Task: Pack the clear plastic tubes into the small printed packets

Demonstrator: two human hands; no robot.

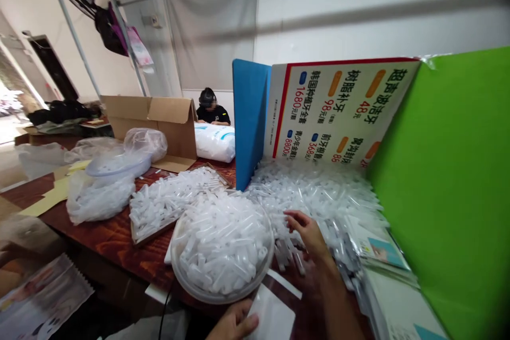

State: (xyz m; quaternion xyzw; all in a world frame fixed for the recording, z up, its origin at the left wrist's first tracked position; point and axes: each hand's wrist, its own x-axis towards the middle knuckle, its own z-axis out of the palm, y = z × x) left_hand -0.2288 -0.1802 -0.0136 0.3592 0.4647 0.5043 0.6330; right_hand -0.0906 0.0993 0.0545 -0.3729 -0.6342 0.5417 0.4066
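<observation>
My left hand (235, 322) is at the bottom centre, fingers closed on the edge of a white and clear plastic bag (272, 312). To its upper right, my right hand (306, 231) reaches over a heap of translucent plastic tubes (314, 191), thumb and fingers apart, with nothing visible between them. A round tub (179, 282) piled with whitish plastic pieces (223, 239) stands just left of my hands. Flat printed packets (384, 252) lie right of my right hand.
A shallow tray (153, 235) of white pieces, a filled plastic bag (99, 199) and a cardboard box (153, 127) stand left. Blue (251, 117) and green (454, 170) panels and a printed board (319, 111) wall in the heap. A person (213, 109) sits beyond.
</observation>
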